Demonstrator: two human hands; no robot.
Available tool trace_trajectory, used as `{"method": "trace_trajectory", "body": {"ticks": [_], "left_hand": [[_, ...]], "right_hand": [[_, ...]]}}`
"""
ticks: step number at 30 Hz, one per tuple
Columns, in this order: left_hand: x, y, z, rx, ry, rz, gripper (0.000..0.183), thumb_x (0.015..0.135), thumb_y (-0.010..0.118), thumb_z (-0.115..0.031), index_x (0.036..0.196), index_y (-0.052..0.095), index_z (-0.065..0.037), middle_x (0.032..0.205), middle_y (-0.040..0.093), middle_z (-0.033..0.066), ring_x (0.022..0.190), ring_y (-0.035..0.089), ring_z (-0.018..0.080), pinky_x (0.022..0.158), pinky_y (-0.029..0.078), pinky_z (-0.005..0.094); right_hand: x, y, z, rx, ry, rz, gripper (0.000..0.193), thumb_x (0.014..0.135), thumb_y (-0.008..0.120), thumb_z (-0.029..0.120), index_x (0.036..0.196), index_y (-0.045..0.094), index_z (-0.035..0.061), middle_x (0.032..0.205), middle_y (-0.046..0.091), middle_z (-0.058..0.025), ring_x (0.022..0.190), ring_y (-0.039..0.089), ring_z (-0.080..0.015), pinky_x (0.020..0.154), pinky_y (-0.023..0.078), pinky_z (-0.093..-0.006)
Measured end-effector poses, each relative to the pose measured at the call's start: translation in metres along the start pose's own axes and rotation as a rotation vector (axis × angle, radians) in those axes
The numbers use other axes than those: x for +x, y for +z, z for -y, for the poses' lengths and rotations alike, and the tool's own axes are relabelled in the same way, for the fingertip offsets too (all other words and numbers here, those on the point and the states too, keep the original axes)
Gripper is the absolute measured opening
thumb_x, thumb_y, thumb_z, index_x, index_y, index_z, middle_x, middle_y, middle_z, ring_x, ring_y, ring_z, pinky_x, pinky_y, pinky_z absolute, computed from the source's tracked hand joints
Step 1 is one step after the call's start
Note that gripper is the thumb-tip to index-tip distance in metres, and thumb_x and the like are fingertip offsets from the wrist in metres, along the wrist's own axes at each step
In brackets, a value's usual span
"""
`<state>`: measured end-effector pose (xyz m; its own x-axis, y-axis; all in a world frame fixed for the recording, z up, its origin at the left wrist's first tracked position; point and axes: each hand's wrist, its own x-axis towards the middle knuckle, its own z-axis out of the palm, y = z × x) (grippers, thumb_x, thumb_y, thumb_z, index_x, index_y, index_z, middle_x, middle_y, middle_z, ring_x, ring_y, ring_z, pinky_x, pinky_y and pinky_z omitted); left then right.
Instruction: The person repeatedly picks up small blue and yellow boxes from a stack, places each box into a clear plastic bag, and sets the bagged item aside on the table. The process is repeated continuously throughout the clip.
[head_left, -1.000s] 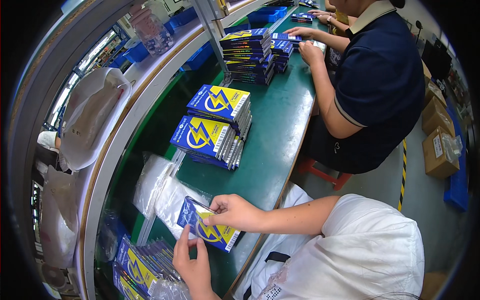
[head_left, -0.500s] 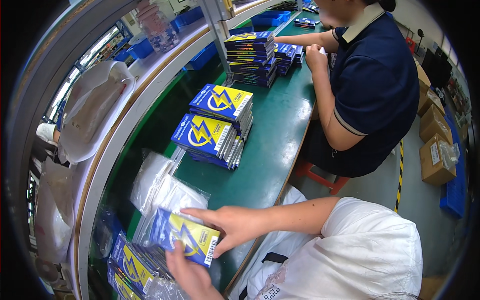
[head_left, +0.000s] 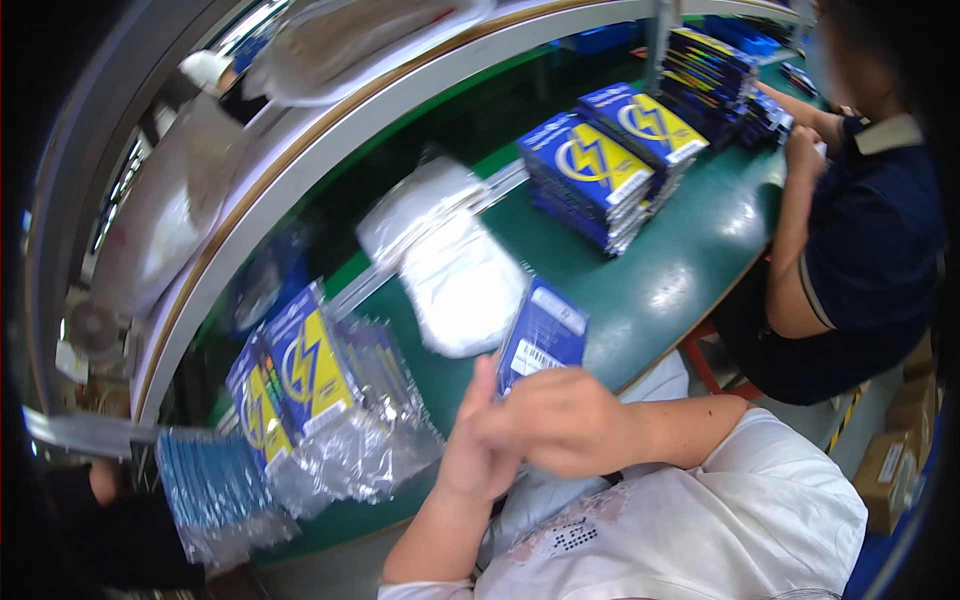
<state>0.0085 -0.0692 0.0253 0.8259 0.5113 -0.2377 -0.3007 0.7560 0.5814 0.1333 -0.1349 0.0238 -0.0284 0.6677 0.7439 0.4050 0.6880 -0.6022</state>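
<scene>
A flat blue box (head_left: 548, 325) stands tilted just beyond my hands, its printed back with a white label toward me. My left hand (head_left: 478, 445) is at the box's lower end, thumb up along its edge; its fingers are hidden behind my right hand. My right hand (head_left: 568, 420), smeared by motion, is curled across the left palm and hides the box's bottom. What its fingers pinch does not show. White plastic bags (head_left: 460, 285) lie beyond the box. To the left, blue and yellow boxes in clear bags (head_left: 315, 365) lean in a row.
Stacked boxes (head_left: 590, 165) stand farther along the green table (head_left: 700, 225), with a taller stack (head_left: 705, 75) behind. A person in dark blue (head_left: 865, 240) works at the right. A shelf rail (head_left: 330, 120) curves above the left side. Bagged teal items (head_left: 215, 490) lie at lower left.
The view has swung left and down. The box has turned from its yellow front to its blue back, and my right hand has come over onto my left.
</scene>
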Motion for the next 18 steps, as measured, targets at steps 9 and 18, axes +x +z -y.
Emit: {"method": "trace_trajectory", "body": {"ticks": [9, 18], "left_hand": [[-0.032, 0.002, -0.065, 1.357, 1.263, -0.493, 0.048, 0.081, 0.049, 0.004, 0.129, 0.046, 0.007, 0.129, 0.051, 0.0185, 0.121, 0.048, 0.0306, 0.102, 0.035, 0.0382], [-0.030, -0.027, -0.085, 2.257, 0.765, -0.830, 0.047, 0.087, 0.052, -0.010, 0.129, 0.043, 0.008, 0.139, 0.036, 0.0257, 0.133, 0.029, 0.0413, 0.108, 0.024, 0.0488]], "right_hand": [[0.002, 0.010, -0.004, 0.271, 0.116, 0.129, 0.047, 0.079, 0.070, 0.012, 0.122, 0.057, -0.0008, 0.081, 0.061, -0.0107, 0.063, 0.058, -0.0216, 0.058, 0.048, -0.0294], [-0.005, 0.004, -0.020, 0.291, 0.358, 0.066, 0.037, 0.084, 0.066, 0.016, 0.117, 0.058, 0.0007, 0.083, 0.058, -0.0074, 0.064, 0.056, -0.0148, 0.057, 0.047, -0.0266]]}}
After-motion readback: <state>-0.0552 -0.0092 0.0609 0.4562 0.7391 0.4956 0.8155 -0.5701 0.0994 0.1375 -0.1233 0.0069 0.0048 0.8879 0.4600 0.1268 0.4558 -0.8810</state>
